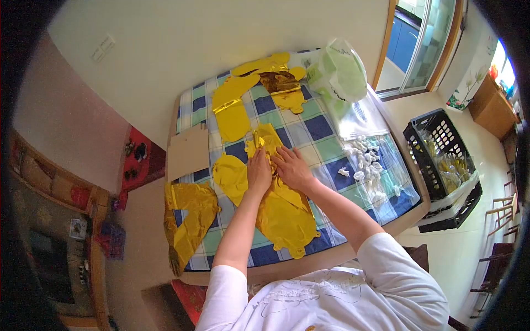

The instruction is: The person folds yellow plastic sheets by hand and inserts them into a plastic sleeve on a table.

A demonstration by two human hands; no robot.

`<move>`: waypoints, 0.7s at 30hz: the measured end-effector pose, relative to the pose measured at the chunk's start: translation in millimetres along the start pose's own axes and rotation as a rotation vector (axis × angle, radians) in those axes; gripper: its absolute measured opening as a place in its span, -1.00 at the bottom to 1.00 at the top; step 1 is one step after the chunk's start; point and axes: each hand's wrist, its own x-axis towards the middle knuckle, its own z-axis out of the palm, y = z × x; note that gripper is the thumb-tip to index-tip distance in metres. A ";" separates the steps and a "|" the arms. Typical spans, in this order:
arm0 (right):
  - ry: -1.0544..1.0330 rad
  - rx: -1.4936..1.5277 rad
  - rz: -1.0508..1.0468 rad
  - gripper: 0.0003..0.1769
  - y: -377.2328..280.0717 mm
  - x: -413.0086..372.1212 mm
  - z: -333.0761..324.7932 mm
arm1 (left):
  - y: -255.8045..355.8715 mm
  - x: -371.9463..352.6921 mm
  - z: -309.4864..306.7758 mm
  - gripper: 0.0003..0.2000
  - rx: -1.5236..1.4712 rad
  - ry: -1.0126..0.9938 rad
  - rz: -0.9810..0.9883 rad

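Observation:
A flat gold foil balloon [287, 215] lies on the checked cloth in front of me, its far end creased and folded. My left hand [259, 171] rests on the creased part with fingers stretched out and close together. Beside it, my right hand [292, 169] lies on the same foil, fingers spread and pointing up and left. The foil directly under both palms is hidden. More flat gold foil balloons lie around: one [232, 118] beyond my hands, another [190, 212] at the left edge, and a darker shiny piece [280, 83] at the far side.
A checked cloth [317, 127] covers the table. On it are a cardboard sheet [187, 151], a green-white plastic bag [338, 71], clear plastic sleeves [359, 118] and several small white pieces [365, 160]. Black crates [441, 129] stand on the floor at the right.

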 end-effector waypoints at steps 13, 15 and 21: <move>-0.048 0.012 0.028 -0.55 -3.2 2.6 -7.0 | -13.5 9.1 2.3 -0.62 -0.015 -0.004 0.045; -0.038 0.007 0.039 -0.54 -2.8 8.6 -9.7 | -15.0 8.9 4.1 -0.60 -0.017 -0.012 0.046; -0.096 -0.134 -0.063 -0.53 -11.2 21.8 -9.6 | -7.2 13.3 -2.3 -0.57 -0.074 -0.054 -0.059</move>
